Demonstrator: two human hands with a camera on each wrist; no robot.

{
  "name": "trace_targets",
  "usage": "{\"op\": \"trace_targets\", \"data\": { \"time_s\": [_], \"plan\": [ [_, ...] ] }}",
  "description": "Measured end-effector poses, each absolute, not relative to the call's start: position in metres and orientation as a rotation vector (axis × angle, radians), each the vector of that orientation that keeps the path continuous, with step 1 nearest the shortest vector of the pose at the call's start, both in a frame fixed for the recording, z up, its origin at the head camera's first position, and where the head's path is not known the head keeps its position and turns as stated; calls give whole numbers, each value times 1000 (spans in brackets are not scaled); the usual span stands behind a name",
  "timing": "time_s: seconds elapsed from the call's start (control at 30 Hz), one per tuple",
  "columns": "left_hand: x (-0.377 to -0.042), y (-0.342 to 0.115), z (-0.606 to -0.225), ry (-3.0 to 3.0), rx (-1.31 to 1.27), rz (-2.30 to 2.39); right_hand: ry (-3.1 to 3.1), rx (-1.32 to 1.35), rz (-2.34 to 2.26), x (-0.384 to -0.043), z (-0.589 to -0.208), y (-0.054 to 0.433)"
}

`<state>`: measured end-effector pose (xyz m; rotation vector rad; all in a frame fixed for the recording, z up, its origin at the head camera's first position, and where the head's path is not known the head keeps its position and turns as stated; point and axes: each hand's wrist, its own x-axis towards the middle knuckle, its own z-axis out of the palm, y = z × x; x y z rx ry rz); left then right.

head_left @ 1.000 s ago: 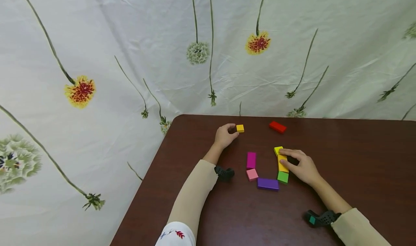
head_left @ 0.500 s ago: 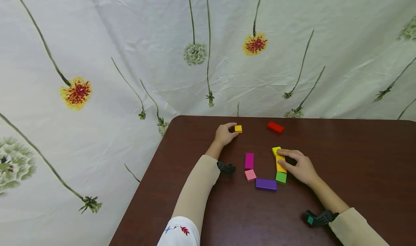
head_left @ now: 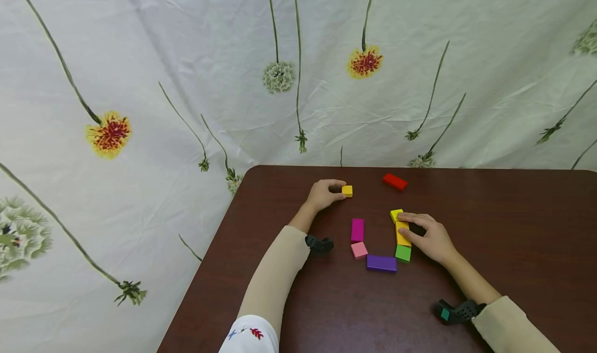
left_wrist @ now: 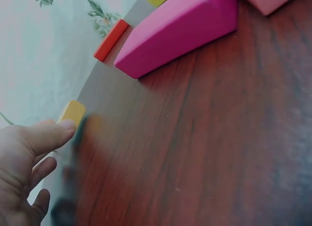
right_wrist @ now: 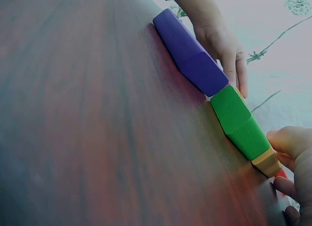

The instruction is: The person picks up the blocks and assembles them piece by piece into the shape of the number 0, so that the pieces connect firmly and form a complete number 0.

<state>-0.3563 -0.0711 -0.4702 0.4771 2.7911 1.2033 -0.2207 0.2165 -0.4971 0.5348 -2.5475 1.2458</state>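
Note:
In the head view, my left hand (head_left: 324, 195) pinches a small orange-yellow block (head_left: 347, 191) between thumb and fingertips near the far table edge. The left wrist view shows the thumb on that yellow block (left_wrist: 73, 114). My right hand (head_left: 434, 237) touches a column of blocks from its right side. Its fingers reach the small yellow block (head_left: 396, 215) and the longer orange-yellow block (head_left: 403, 234). Below these, a green block (head_left: 403, 253) meets the end of a purple block (head_left: 381, 264). A pink block (head_left: 359, 250) and a magenta block (head_left: 357, 230) continue up the left side.
A red block (head_left: 395, 182) lies apart near the far edge of the brown table (head_left: 513, 228). Behind the table hangs a white cloth (head_left: 224, 57) printed with flowers. A dark strap (head_left: 459, 311) is on the right wrist.
My left hand, with the orange-yellow block, has shifted slightly right and nearer. The right hand stays at the column of blocks. The view has drifted slightly.

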Motion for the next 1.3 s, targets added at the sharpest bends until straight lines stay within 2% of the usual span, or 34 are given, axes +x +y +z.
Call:
{"op": "trace_targets", "data": {
  "time_s": [0.57, 1.3],
  "plan": [
    [-338, -61, -460, 2602, 699, 1067, -2556, 524, 1241, -221, -497, 217],
    [-339, -54, -457, 2521, 853, 923, -2567, 523, 1250, -221, -496, 217]
  ]
}}
